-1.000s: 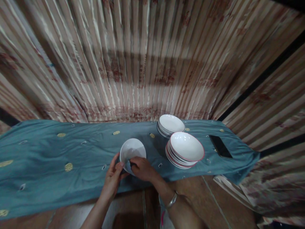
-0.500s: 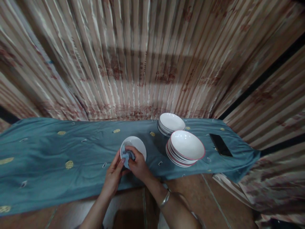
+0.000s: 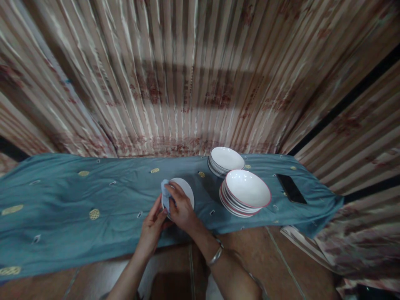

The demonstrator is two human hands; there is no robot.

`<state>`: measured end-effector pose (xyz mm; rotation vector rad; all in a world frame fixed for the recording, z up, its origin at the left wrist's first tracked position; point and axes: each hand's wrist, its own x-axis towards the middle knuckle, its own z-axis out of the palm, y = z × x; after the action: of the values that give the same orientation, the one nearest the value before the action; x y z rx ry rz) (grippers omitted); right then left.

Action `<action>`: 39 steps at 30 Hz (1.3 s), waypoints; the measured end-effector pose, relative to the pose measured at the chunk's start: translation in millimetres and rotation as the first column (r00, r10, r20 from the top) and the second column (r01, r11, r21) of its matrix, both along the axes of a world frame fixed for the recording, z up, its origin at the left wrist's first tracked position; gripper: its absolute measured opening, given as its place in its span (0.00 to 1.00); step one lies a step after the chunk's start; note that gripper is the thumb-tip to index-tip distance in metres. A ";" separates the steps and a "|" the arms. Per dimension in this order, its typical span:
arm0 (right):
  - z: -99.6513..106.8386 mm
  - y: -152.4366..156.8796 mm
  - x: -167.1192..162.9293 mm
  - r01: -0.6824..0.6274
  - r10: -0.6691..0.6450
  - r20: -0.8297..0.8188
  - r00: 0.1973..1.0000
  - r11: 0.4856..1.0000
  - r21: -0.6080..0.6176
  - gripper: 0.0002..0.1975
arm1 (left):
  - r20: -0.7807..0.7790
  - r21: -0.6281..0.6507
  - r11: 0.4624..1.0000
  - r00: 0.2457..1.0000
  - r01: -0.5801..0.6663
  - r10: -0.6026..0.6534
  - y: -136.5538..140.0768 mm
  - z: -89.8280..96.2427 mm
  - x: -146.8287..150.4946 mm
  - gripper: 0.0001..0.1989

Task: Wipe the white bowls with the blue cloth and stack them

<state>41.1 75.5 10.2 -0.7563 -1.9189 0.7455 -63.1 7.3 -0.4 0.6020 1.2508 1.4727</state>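
Note:
A small white bowl [image 3: 186, 190] is tilted over the front part of the cloth-covered table. My left hand [image 3: 153, 223] grips its left rim, thumb on the near edge and fingers around the outside. In my right hand [image 3: 181, 210] is a light blue cloth [image 3: 165, 193], pressed against the bowl's left upper rim and inner wall. My right hand covers much of the bowl's inside. To the right stands a stack of white bowls with red rims [image 3: 246, 189]. Behind it is a second stack of white dishes with dark rims [image 3: 226, 159].
A black phone [image 3: 291, 188] lies at the right end of the table. The teal tablecloth [image 3: 121, 200] has yellow pineapple prints and some wrinkles. Patterned curtains [image 3: 175, 83] hang right behind the table, and tiled floor [image 3: 250, 246] shows in front.
My right hand has moved the cloth from inside the bowl up to its left rim. The left hand keeps its hold on the bowl. The view has shifted slightly.

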 end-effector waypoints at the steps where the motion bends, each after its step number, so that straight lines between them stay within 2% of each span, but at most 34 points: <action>1: -0.9 0.7 0.9 0.003 -0.004 0.019 1.000 1.000 0.019 0.26 | 0.002 0.001 1.000 1.000 0.001 -0.001 -0.4 0.3 0.1 0.40; 6: -7.4 6.6 4.0 0.052 -0.069 0.180 0.981 0.994 0.097 0.30 | 0.019 0.016 1.000 1.000 0.014 -0.015 -2.2 2.8 1.0 0.42; 11: -22.2 16.9 3.4 0.128 -0.186 0.367 0.911 0.976 0.178 0.33 | 0.022 0.006 1.000 1.000 0.005 -0.005 -3.6 4.3 0.7 0.41; 17: -34.5 21.7 9.0 0.177 -0.300 0.467 0.832 0.941 0.289 0.33 | 0.032 0.002 1.000 0.999 0.007 -0.007 -3.8 0.3 -1.6 0.41; 23: -37.6 22.4 26.9 0.234 -0.360 0.598 0.716 0.931 0.280 0.30 | 0.034 -0.016 1.000 0.999 -0.009 0.010 -2.4 0.9 -0.7 0.43; 27: -43.6 22.4 37.9 0.258 -0.375 0.618 0.691 0.927 0.274 0.27 | 0.041 -0.022 0.999 0.999 -0.024 0.025 -2.5 4.1 1.2 0.43; 33: -40.0 11.5 47.6 0.198 -0.328 0.646 0.689 0.943 0.268 0.20 | 0.037 -0.025 0.999 0.999 -0.023 0.024 -2.1 3.0 1.1 0.43; 39: -31.1 -1.8 51.2 0.027 -0.130 0.667 0.734 0.986 0.162 0.14 | 0.005 -0.024 1.000 1.000 -0.011 0.011 -1.1 3.8 2.0 0.44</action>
<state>92.3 73.7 -20.8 -1.1185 -2.5389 0.2693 -61.1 6.1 3.4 0.5759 1.2682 1.4657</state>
